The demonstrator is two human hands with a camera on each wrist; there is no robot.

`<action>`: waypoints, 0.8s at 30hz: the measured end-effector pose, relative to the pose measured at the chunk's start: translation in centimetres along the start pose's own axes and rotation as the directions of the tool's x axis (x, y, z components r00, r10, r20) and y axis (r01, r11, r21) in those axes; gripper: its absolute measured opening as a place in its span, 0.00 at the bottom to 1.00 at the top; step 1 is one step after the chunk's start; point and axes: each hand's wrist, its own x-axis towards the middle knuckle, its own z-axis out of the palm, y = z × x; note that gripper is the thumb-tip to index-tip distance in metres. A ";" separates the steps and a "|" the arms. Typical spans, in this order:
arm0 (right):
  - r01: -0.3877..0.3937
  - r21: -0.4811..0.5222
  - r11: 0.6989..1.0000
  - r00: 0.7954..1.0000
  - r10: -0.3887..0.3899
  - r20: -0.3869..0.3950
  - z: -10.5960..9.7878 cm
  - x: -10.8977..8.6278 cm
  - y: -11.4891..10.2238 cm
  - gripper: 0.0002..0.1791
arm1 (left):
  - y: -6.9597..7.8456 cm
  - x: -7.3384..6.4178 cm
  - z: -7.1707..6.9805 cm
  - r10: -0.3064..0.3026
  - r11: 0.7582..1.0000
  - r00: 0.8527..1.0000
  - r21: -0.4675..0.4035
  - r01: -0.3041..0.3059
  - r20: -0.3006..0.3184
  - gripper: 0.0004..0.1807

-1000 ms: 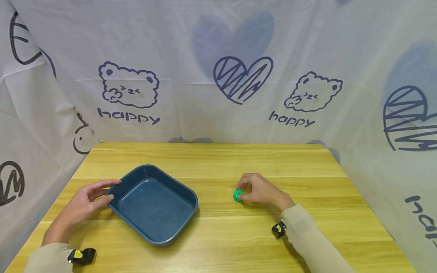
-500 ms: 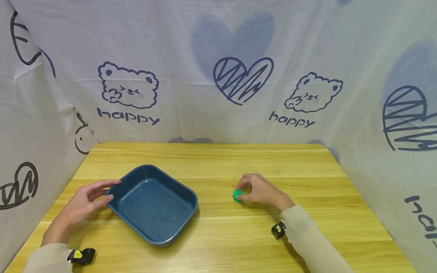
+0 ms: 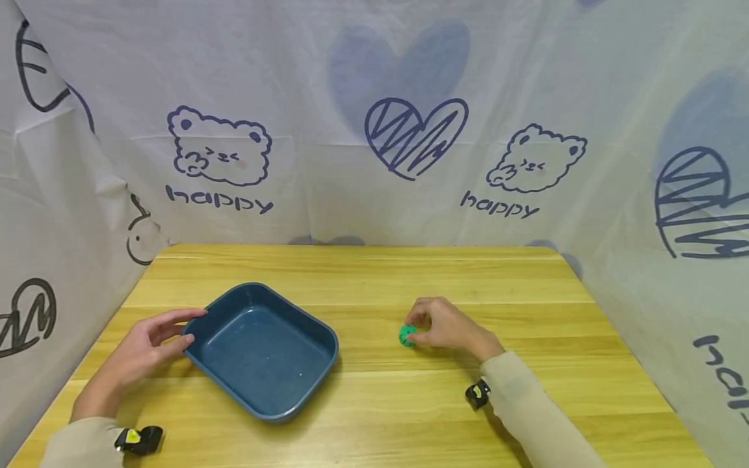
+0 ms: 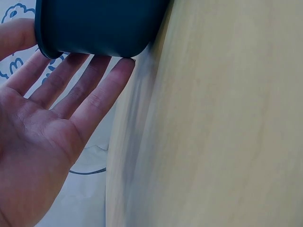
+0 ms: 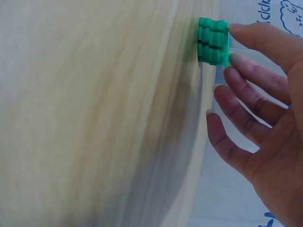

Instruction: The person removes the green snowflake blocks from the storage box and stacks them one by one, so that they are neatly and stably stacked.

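A dark blue rectangular tray (image 3: pixel 266 354) with rounded corners sits turned at an angle on the table's left side. At its left corner, my left hand (image 3: pixel 143 344) touches the rim with thumb and index finger. The left wrist view shows the fairly straight fingers (image 4: pixel 102 87) of that hand against the tray's outer wall (image 4: pixel 99 28). My right hand (image 3: pixel 447 328) pinches a small green round piece (image 3: pixel 406 335) between thumb and fingertips, close over the tabletop. From the side, this green piece (image 5: pixel 213 41) has stacked ridges and a flat plate; the other right fingers are loosely bent.
The light wooden table (image 3: pixel 374 416) has its far edge against a white cloth (image 3: pixel 328 182) printed with bears and hearts. The cloth also hangs along both sides. A black wrist device (image 3: pixel 140 440) is worn at the left sleeve, another black device (image 3: pixel 478 394) at the right.
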 end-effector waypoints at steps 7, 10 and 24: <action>0.010 0.007 1.000 1.000 -0.010 0.001 0.1 0.0 0.2 0.09 | 0.1 0.0 0.0 -0.016 1.000 1.000 0.000 0.016 0.009 0.23; 0.013 0.013 1.000 1.000 -0.014 0.004 0.1 0.0 0.2 0.08 | 0.2 0.0 0.0 -0.010 1.000 1.000 -0.003 0.010 0.011 0.23; 0.024 0.027 0.999 1.000 -0.024 -0.007 -0.1 0.0 0.0 0.07 | 0.0 0.0 0.0 -0.003 1.000 1.000 0.003 0.003 0.010 0.23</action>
